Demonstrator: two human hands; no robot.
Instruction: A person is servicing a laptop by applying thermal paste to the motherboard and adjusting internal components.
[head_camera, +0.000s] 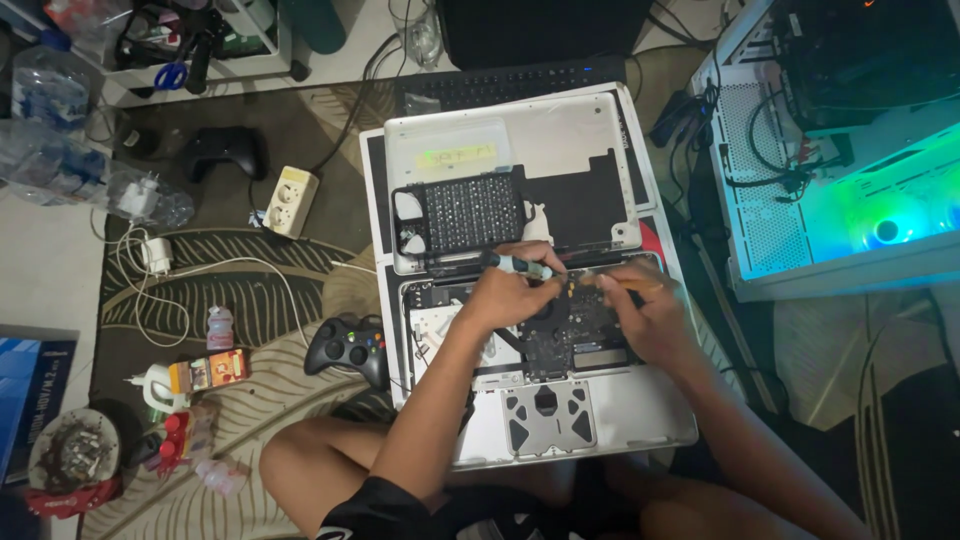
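Opened laptop (560, 400) lying on patterned rug, bottom cover off, board exposed. Left hand (505, 292) gripping screwdriver (525, 264), tip sitting over board near laptop's upper edge. Right hand (640, 305) pinching slim tool just right of it. Black gamepad (348, 346) lying left of laptop.
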